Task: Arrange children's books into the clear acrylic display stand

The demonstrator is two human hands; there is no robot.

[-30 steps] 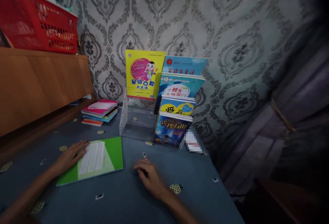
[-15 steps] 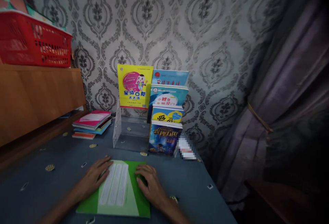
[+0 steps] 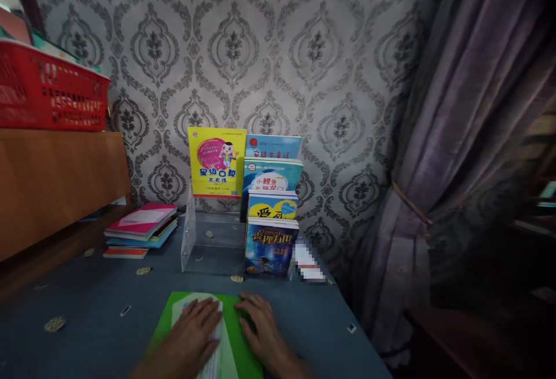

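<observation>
A green book (image 3: 237,332) with a pale panel on its cover lies flat on the table in front of me. My left hand (image 3: 193,330) rests across the middle of the cover, fingers stretched out, hiding part of the printed panel. Along the book's right edge lies my right hand (image 3: 260,327), its fingers apart and touching the cover. Beyond the book stands a clear tiered rack (image 3: 187,240). It holds a yellow book (image 3: 217,161) at the upper left and a column of books on the right, a dark blue book (image 3: 269,251) at the front.
Left of the rack is a stack of books (image 3: 141,219) with a pink one on top. A red basket (image 3: 52,92) sits on a wooden cabinet (image 3: 61,182) at the left. A purple curtain (image 3: 438,135) hangs at the right, past the table's edge.
My left hand has moved from the book's left edge onto its cover. My right hand stays at the right edge. The view has tilted up and turned slightly right.
</observation>
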